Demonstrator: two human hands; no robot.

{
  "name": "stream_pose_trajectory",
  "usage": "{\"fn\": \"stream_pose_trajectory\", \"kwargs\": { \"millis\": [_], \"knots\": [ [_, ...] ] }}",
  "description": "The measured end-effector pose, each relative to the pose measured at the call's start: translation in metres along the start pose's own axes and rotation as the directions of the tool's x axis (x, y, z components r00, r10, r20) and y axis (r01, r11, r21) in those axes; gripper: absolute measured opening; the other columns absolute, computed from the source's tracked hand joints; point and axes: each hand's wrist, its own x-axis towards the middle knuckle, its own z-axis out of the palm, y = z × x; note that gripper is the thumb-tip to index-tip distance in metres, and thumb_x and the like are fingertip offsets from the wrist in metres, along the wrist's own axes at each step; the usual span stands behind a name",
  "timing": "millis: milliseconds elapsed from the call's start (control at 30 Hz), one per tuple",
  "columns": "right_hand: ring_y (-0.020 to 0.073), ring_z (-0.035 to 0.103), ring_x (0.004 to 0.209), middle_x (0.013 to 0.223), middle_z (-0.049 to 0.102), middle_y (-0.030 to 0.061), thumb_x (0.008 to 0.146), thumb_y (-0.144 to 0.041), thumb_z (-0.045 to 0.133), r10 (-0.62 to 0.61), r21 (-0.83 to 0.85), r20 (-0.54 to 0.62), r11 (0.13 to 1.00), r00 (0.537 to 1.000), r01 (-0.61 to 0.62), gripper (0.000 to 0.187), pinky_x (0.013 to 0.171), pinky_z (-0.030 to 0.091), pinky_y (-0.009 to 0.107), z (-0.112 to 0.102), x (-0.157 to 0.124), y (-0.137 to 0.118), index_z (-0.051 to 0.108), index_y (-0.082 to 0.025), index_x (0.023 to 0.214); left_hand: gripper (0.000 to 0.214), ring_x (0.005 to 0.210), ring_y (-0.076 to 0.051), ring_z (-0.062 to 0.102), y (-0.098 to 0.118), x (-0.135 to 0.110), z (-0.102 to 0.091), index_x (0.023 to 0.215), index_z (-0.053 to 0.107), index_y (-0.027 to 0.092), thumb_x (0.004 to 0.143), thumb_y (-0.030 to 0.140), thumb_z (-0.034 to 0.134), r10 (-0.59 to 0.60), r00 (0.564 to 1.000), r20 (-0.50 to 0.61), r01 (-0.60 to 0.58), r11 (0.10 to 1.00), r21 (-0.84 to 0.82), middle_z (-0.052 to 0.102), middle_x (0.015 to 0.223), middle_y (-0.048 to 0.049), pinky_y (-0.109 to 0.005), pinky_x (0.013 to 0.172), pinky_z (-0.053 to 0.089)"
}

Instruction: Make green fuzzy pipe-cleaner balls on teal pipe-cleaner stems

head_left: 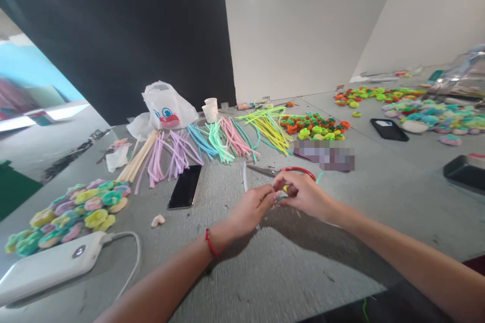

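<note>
My left hand and my right hand meet over the grey table, fingers pinched together on a small piece I cannot make out; a thin white strand runs up from them. A red string bracelet circles my left wrist. Red-handled scissors lie just behind my hands. Bundles of coloured pipe cleaners in cream, lilac, blue, green, pink and yellow fan out further back.
A black phone lies left of my hands. A white power bank with cable sits near left, beside pastel fuzzy flowers. Orange-green fuzzy pieces, a plastic bag, paper cups and more phones lie behind.
</note>
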Motion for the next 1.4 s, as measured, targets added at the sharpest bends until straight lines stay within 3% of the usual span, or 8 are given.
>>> {"fn": "stream_pose_trajectory", "kwargs": {
  "millis": [200,300,400,633,867,1167,1267,1400],
  "knots": [
    [0.007,0.049,0.05,0.07,0.055,-0.004,0.073,-0.038,0.074,0.025,0.064,0.06,0.997,0.998,-0.029,0.032,0.043,0.037,0.018,-0.005,0.004,0.006,0.05,-0.017,0.08,0.029,0.061,-0.012,0.04,-0.003,0.0,-0.005,0.072,0.052,0.017,0.092,0.035,0.041,-0.053,0.99,0.132,0.05,0.998,0.023,0.047,0.066,0.0002,-0.024,0.056,0.03],
    [0.0081,0.049,0.056,0.069,0.055,-0.003,0.076,-0.037,0.072,-0.083,-0.123,0.058,0.988,0.995,0.09,0.029,0.05,0.037,0.019,-0.006,0.005,0.006,0.052,-0.017,0.079,0.031,0.057,-0.012,0.037,0.0,0.0,-0.006,0.07,0.053,0.017,0.09,0.038,0.043,-0.09,0.982,0.166,0.094,0.995,-0.018,0.043,0.062,0.0011,-0.024,0.051,0.028],
    [0.0108,0.051,0.063,0.072,0.058,-0.0004,0.085,-0.035,0.063,-0.216,-0.272,0.194,0.925,0.957,0.264,0.021,0.059,0.038,0.023,-0.009,0.005,0.006,0.056,-0.016,0.079,0.03,0.055,-0.011,0.034,0.002,0.0,-0.006,0.07,0.052,0.017,0.089,0.039,0.046,-0.113,0.968,0.224,0.138,0.985,-0.099,0.041,0.061,0.0022,-0.024,0.05,0.027],
    [0.0116,0.051,0.062,0.069,0.059,0.0004,0.096,-0.029,0.042,-0.412,-0.313,0.321,0.804,0.853,0.506,0.027,0.057,0.032,0.024,-0.01,0.004,0.013,0.058,-0.017,0.079,0.04,0.05,-0.009,0.028,0.002,-0.002,-0.004,0.071,0.049,0.018,0.085,0.055,0.049,-0.157,0.931,0.328,0.254,0.926,-0.279,0.033,0.06,0.0044,-0.024,0.046,0.024],
    [0.0118,0.046,0.057,0.065,0.057,0.0005,0.097,-0.022,0.033,-0.578,-0.427,0.247,0.656,0.778,0.623,0.031,0.055,0.029,0.025,-0.013,0.005,0.012,0.057,-0.017,0.077,0.044,0.046,-0.007,0.023,0.003,-0.003,0.001,0.067,0.046,0.018,0.086,0.058,0.046,-0.163,0.951,0.263,0.282,0.807,-0.518,0.032,0.055,0.0053,-0.023,0.042,0.021],
    [0.0149,0.049,0.066,0.073,0.061,0.0041,0.097,-0.014,0.023,-0.542,-0.617,0.395,0.442,0.742,0.651,0.038,0.059,0.033,0.026,-0.017,0.007,0.004,0.057,-0.017,0.081,0.04,0.045,-0.007,0.025,0.002,0.0,0.003,0.066,0.043,0.018,0.084,0.054,0.049,-0.245,0.963,0.11,0.267,0.827,-0.495,0.034,0.053,0.0063,-0.021,0.042,0.021],
    [0.0152,0.049,0.066,0.073,0.061,0.0043,0.097,-0.013,0.024,-0.538,-0.632,0.385,0.438,0.75,0.639,0.036,0.059,0.033,0.026,-0.015,0.008,0.007,0.057,-0.017,0.082,0.041,0.045,-0.007,0.028,-0.001,0.001,0.005,0.066,0.042,0.019,0.085,0.055,0.047,-0.252,0.967,0.022,0.237,0.873,-0.425,0.035,0.053,0.006,-0.022,0.042,0.023],
    [0.0137,0.047,0.06,0.067,0.057,0.0029,0.097,-0.016,0.027,-0.529,-0.616,0.295,0.531,0.796,0.582,0.035,0.056,0.03,0.026,-0.012,0.008,0.011,0.054,-0.017,0.076,0.042,0.046,-0.009,0.034,-0.007,0.002,0.004,0.064,0.04,0.019,0.09,0.053,0.038,-0.181,0.978,-0.102,0.157,0.965,-0.208,0.037,0.053,0.005,-0.023,0.046,0.026]
  ]
}}
